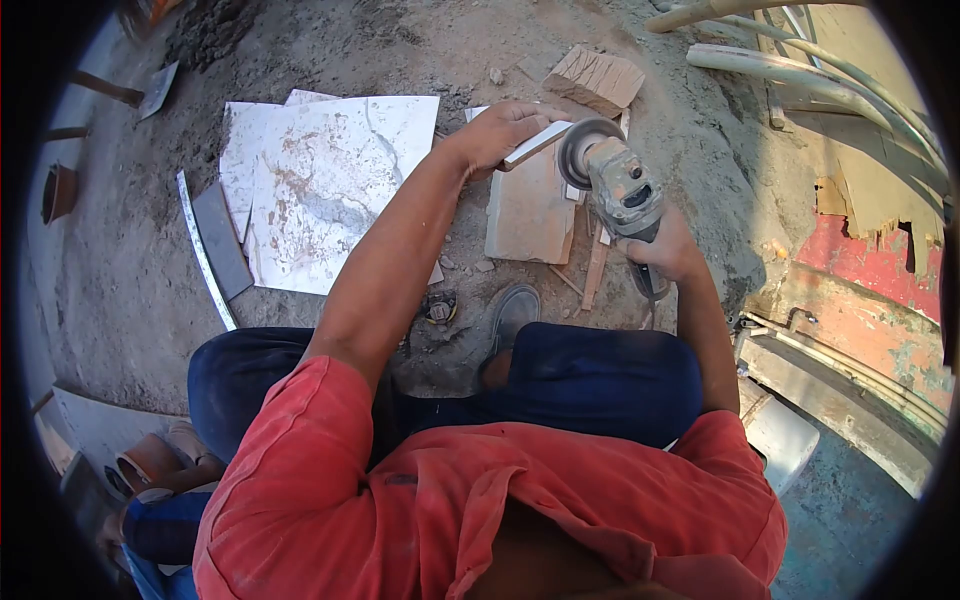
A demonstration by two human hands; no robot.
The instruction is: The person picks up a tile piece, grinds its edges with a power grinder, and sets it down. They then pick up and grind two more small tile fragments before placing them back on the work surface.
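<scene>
My left hand (pixel 502 136) is closed on a narrow piece of white tile (pixel 538 144), holding it tilted above a pale stone block (pixel 528 215). My right hand (pixel 668 247) is wrapped round the rear body of a dusty angle grinder (pixel 622 182). The round disc (pixel 580 152) of the grinder is right at the right end of the tile piece. Beneath the grinder, wooden strips (pixel 596 270) lie beside the block.
Large white sheets (pixel 320 190) with brown smears lie on the dirt to the left, beside a grey slab (pixel 220 240) and a long thin strip (pixel 203 250). A rough stone (pixel 597 80) sits ahead. Pipes (pixel 790 70) stretch along the right. Another person (pixel 170 520) is at lower left.
</scene>
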